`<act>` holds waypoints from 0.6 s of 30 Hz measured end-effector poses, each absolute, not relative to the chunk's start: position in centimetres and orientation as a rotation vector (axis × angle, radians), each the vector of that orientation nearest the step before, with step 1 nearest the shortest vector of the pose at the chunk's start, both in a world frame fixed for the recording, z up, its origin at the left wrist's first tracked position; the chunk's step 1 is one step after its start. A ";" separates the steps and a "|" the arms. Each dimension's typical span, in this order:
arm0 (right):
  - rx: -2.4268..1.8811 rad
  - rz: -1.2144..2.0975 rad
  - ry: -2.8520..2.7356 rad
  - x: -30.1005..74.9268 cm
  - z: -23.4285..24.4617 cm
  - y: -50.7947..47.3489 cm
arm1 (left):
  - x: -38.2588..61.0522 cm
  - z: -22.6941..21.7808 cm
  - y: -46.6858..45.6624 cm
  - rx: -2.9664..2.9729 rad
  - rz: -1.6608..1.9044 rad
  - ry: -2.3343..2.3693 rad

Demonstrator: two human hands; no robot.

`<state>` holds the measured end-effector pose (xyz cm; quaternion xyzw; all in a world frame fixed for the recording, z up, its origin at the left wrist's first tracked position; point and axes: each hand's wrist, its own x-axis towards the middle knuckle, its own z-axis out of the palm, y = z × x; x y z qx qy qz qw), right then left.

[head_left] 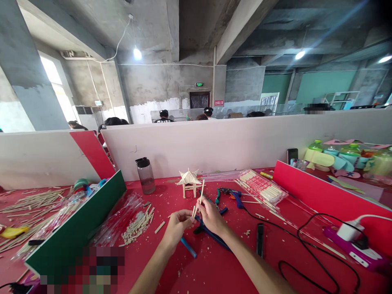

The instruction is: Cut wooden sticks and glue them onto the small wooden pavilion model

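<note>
Both my hands meet over the red table (232, 261). My right hand (211, 216) pinches a long thin wooden stick (201, 194) that points up and slightly right. My left hand (177, 224) is closed too, its fingertips touching the stick's lower end beside a short stick piece (194, 211). A small wooden pavilion model (190, 182) stands just behind the hands. Blue-handled cutters (211, 232) lie under my right wrist, and a blue rod (188, 247) pokes out below my left hand.
A dark water bottle (145, 175) stands left of the model. Cut stick pieces (139, 224) and plastic wrappers lie at left, a bag of sticks (263, 188) at right. A glue gun (232, 194), black cable (306, 245) and power strip (355, 241) sit right. Green and red dividers flank me.
</note>
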<state>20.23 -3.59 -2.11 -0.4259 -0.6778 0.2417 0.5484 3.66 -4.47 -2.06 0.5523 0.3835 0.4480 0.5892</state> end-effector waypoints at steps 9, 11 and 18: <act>-1.007 0.708 -1.582 20.1 -2.2 -3.7 | 3.8 -2.0 -4.4 1.129 1.099 0.894; -1.004 0.739 -1.588 20.1 -2.4 -3.7 | 3.6 -2.1 -4.1 1.075 1.136 0.877; -0.897 0.962 -1.472 20.0 -2.2 -3.4 | 2.8 -2.6 -3.1 1.066 1.236 0.842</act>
